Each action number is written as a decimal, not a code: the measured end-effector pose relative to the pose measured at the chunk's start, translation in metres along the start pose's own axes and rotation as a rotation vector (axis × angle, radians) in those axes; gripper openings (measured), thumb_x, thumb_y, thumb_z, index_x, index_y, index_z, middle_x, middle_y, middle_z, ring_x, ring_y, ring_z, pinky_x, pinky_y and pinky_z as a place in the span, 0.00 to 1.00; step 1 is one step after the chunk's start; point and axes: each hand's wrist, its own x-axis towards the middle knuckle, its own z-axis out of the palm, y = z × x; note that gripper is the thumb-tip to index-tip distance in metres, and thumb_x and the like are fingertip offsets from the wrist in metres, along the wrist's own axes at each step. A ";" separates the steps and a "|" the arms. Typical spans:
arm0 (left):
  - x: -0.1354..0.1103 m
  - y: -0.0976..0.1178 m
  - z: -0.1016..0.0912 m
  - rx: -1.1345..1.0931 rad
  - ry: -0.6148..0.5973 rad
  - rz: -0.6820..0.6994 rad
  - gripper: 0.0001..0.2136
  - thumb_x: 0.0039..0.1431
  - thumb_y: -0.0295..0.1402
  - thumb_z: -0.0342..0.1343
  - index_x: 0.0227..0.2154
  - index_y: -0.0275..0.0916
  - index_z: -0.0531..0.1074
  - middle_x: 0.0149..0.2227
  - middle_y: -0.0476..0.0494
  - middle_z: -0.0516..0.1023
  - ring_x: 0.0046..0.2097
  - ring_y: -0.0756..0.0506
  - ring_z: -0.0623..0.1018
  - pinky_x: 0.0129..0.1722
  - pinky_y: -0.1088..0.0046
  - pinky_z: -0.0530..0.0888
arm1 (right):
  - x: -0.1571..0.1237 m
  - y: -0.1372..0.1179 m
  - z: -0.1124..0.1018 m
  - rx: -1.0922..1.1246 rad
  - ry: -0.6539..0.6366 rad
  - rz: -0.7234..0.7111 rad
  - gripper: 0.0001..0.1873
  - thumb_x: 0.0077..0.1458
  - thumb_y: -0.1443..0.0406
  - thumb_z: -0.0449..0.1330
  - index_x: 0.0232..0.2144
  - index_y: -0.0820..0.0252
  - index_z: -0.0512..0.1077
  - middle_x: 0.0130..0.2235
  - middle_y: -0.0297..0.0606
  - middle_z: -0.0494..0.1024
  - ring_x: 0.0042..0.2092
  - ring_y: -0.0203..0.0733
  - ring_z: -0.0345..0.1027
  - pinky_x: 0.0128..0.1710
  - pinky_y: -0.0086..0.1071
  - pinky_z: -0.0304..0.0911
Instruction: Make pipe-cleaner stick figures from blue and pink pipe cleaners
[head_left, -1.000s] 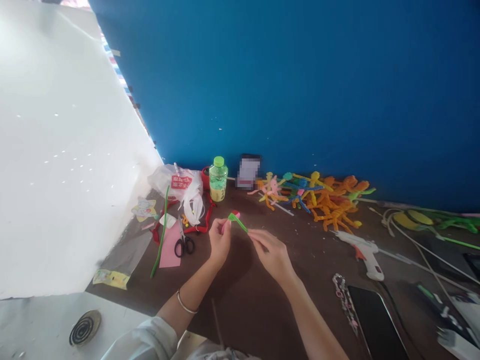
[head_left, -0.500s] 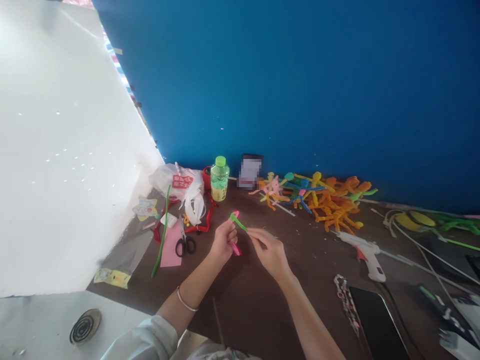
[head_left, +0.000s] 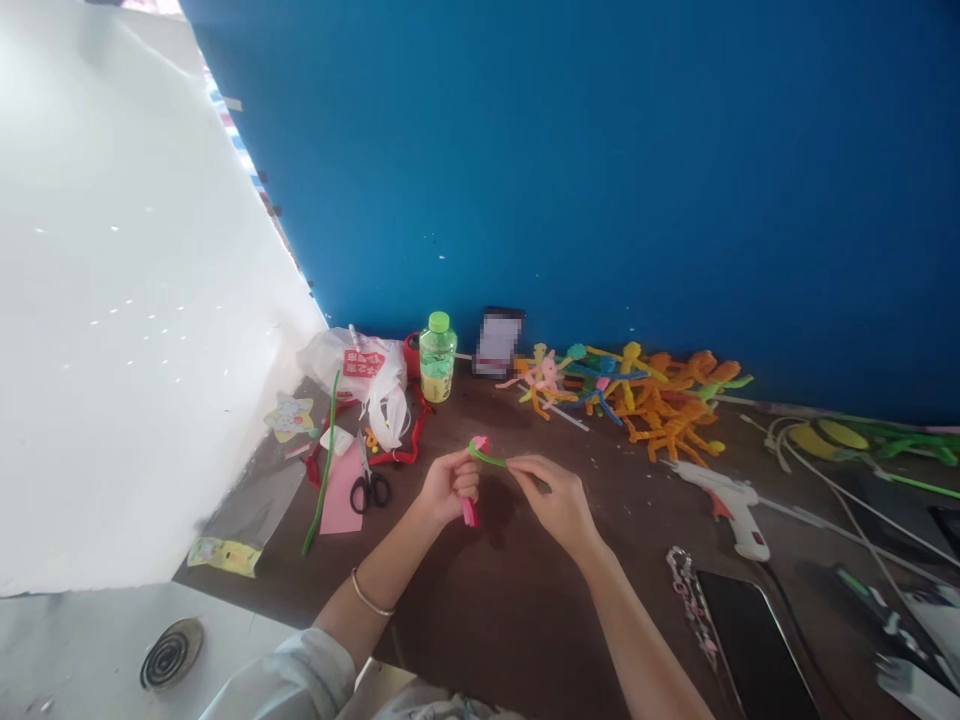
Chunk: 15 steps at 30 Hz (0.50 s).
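My left hand (head_left: 452, 484) is closed around a pink pipe cleaner piece (head_left: 470, 512), whose ends stick out above and below the fist. A green pipe cleaner (head_left: 489, 458) bends round the pink top at the left thumb and stretches across to the right. Its free end is pinched between the fingertips of my right hand (head_left: 553, 498). Both hands are raised over the middle of the brown table (head_left: 517, 620). How the two pieces join inside the left fist is hidden.
Scissors (head_left: 369, 485), pink paper (head_left: 340, 505) and a long green pipe cleaner (head_left: 322, 470) lie left. Behind stand a bottle (head_left: 438, 360) and a plastic bag (head_left: 360, 362). Pipe cleaner figures (head_left: 667, 400), a glue gun (head_left: 727, 505) and a phone (head_left: 757, 640) lie right.
My right hand has moved slightly right and down, drawing the green pipe cleaner's end outward. My left hand has turned a little, and the pink top is now partly wrapped by green.
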 end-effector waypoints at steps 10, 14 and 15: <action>-0.010 0.011 0.006 0.712 -0.097 0.115 0.12 0.43 0.32 0.60 0.17 0.34 0.61 0.12 0.59 0.51 0.15 0.60 0.49 0.15 0.82 0.45 | 0.011 0.010 -0.025 -0.155 -0.139 -0.052 0.08 0.55 0.65 0.52 0.32 0.55 0.72 0.35 0.37 0.77 0.37 0.41 0.71 0.38 0.33 0.65; -0.014 0.008 0.012 1.093 0.011 0.260 0.12 0.45 0.38 0.59 0.20 0.33 0.66 0.15 0.54 0.61 0.18 0.58 0.57 0.17 0.81 0.52 | 0.015 0.010 -0.032 -0.253 -0.171 -0.148 0.09 0.55 0.67 0.51 0.32 0.56 0.72 0.35 0.37 0.77 0.37 0.41 0.70 0.37 0.33 0.64; -0.014 0.006 0.013 1.153 0.031 0.304 0.12 0.45 0.38 0.59 0.21 0.33 0.66 0.17 0.52 0.64 0.19 0.57 0.58 0.18 0.81 0.54 | 0.016 0.009 -0.032 -0.270 -0.169 -0.166 0.10 0.55 0.68 0.51 0.31 0.56 0.72 0.35 0.37 0.77 0.37 0.41 0.70 0.36 0.33 0.64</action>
